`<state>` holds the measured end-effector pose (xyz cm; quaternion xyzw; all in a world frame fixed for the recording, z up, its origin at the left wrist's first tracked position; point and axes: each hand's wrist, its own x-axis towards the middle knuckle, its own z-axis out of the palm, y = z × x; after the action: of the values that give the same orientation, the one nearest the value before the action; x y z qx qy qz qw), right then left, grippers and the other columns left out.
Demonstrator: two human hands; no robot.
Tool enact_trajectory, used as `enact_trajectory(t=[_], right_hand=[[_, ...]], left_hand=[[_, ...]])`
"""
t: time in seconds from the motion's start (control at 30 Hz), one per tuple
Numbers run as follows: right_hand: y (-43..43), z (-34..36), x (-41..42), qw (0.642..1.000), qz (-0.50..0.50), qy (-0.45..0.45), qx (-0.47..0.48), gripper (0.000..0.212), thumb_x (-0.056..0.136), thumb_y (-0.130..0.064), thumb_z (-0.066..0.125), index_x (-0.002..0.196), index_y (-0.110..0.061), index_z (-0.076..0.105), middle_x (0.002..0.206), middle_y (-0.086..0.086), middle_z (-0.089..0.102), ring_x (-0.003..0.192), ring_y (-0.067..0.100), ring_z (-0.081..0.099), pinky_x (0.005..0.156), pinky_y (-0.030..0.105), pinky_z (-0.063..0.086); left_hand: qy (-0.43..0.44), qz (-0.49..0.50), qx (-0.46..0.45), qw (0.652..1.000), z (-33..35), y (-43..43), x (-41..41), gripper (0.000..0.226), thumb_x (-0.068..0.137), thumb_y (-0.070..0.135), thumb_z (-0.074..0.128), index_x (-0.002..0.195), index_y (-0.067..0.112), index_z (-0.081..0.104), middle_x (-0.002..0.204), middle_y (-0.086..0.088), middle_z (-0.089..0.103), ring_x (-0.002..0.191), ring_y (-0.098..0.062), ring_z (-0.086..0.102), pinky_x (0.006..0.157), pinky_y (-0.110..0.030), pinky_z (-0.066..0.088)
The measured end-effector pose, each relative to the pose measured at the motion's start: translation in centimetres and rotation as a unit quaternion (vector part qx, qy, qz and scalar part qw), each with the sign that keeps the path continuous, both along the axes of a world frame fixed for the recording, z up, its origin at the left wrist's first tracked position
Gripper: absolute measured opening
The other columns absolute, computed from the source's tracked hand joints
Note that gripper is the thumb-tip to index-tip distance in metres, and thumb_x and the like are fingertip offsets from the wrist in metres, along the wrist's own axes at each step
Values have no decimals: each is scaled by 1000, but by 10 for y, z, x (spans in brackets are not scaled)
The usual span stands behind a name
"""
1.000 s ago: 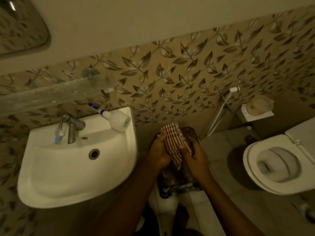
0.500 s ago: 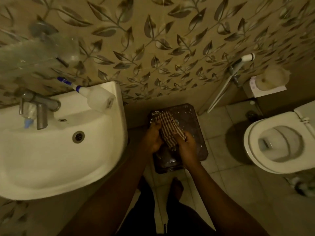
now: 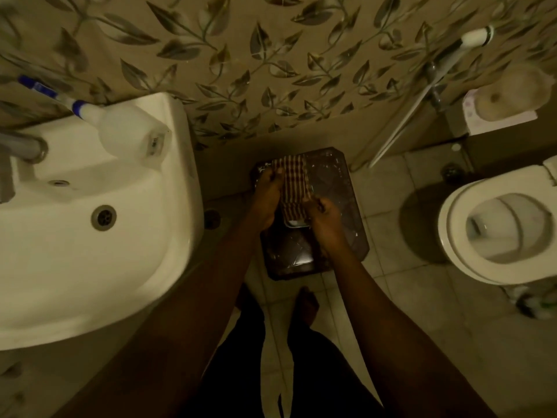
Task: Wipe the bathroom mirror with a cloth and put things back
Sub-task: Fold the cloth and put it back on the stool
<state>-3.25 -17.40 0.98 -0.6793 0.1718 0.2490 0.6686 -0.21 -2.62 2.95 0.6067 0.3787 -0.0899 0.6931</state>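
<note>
Both hands, left hand [image 3: 266,196] and right hand [image 3: 327,217], gripped the striped cloth [image 3: 294,184] at twelve o'clock above a dark stool [image 3: 343,188]; a loosened pinch could drop it.

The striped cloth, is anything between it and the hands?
No. Both hands already hold the striped cloth: the left hand grips its left edge and the right hand pinches its lower right corner. Nothing visible sits between them. The cloth hangs above a dark stool on the floor.
</note>
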Motion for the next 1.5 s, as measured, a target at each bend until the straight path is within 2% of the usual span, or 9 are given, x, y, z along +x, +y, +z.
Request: enact_trajectory(t=[0.1, 0.23, 0.4, 0.5, 0.6, 0.83, 1.03, 1.27, 1.5], right_hand=[[1, -14, 12, 998, 24, -25, -43, 13, 110, -14, 66, 121, -11, 71, 105, -3, 78, 91, 9, 77, 78, 23, 63], [1, -32, 21, 972, 146, -42, -178, 26, 112, -14, 59, 132, 0, 69, 120, 19, 77, 109, 36, 75, 95, 50, 62], [8, -44, 20, 910, 230, -86, -333, 29, 111, -19, 57, 132, -3, 69, 117, 17, 76, 103, 30, 73, 81, 36, 55], [11, -46, 17, 893, 233, -92, -374, 29, 111, -19, 55, 131, -2, 69, 118, 18, 75, 109, 34, 72, 92, 44, 61], [11, -44, 14, 882, 236, -91, -397, 31, 112, -22, 55, 134, -4, 67, 123, 18, 72, 117, 34, 68, 97, 46, 59], [11, -49, 10, 863, 242, -103, -432, 33, 110, -27, 60, 134, -5, 67, 125, 18, 72, 125, 36, 61, 99, 44, 53], [11, -59, 4, 834, 245, -142, -475, 35, 108, -25, 61, 136, -5, 67, 133, 20, 68, 126, 37, 61, 104, 45, 52], [8, -59, 2, 852, 233, -112, -455, 42, 110, -24, 60, 147, -5, 61, 140, 22, 63, 130, 39, 59, 108, 48, 53], [6, -44, -2, 875, 197, -101, -430, 34, 111, -25, 59, 135, -3, 68, 129, 20, 67, 121, 36, 63, 102, 49, 55]], left_hand=[[0, 22, -13, 1000, -18, -2, 6, 36, 114, 27, 42, 146, 14, 52, 143, -13, 63, 128, -33, 64, 108, -54, 54], [33, 62, -25, 997, -37, -8, 3, 37, 112, 26, 48, 147, 15, 53, 130, -7, 68, 119, -29, 67, 93, -44, 60], [113, 89, -56, 988, -56, -9, -1, 42, 111, 26, 49, 150, 12, 49, 146, -14, 60, 122, -30, 64, 87, -40, 56], [116, 39, -25, 992, -56, -5, 6, 39, 109, 25, 53, 145, 12, 56, 142, -13, 63, 115, -26, 63, 81, -36, 56], [99, -48, 109, 988, -55, 2, 13, 32, 104, 21, 62, 132, 7, 66, 133, -14, 68, 120, -31, 66, 100, -47, 58], [70, -129, 285, 947, -60, 9, 16, 21, 95, 12, 74, 109, -5, 74, 115, -22, 74, 108, -36, 70, 91, -40, 56], [57, -113, 282, 951, -66, 10, 10, 30, 94, 12, 78, 118, -4, 73, 121, -21, 74, 112, -35, 70, 91, -35, 54], [74, -82, 200, 973, -64, 10, 12, 38, 95, 15, 77, 127, -3, 70, 128, -23, 71, 119, -40, 68, 98, -56, 59], [110, -52, 150, 981, -47, 9, 6, 39, 96, 16, 77, 130, -1, 68, 132, -20, 69, 122, -38, 66, 102, -55, 57]])
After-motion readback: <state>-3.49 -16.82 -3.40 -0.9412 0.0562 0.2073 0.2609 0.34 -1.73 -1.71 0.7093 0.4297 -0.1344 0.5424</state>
